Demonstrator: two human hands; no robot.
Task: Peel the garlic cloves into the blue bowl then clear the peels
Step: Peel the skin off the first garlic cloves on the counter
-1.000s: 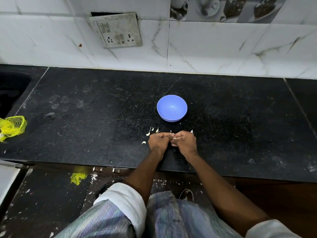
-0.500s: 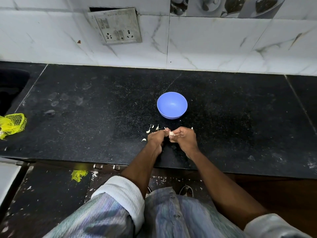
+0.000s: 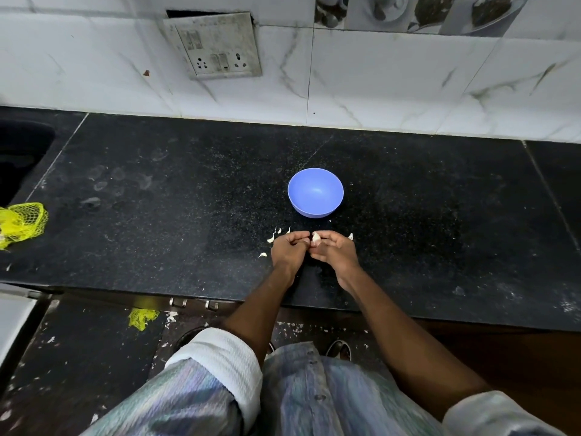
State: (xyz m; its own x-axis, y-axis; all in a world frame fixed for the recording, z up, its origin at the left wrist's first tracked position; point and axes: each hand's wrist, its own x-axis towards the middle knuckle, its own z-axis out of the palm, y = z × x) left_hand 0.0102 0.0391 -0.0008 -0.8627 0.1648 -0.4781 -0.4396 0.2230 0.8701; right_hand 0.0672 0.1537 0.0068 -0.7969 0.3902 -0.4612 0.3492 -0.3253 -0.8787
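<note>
Two hands meet over one garlic clove, just in front of the blue bowl.

Both hands sit close together above the black countertop [image 3: 157,215], knuckles up. The right hand [image 3: 334,250] pinches the pale garlic clove [image 3: 316,237] in its curled fingertips, and the left hand [image 3: 287,250] has its fingers curled in against the same clove; how firmly the left one grips it cannot be told. The blue bowl [image 3: 315,192] stands upright just beyond the hands, apart from them. Several white peels [image 3: 271,238] lie scattered on the counter left of the left hand, one more [image 3: 350,236] beside the right hand. A yellow net bag [image 3: 23,223] rests at the far left edge.
</note>
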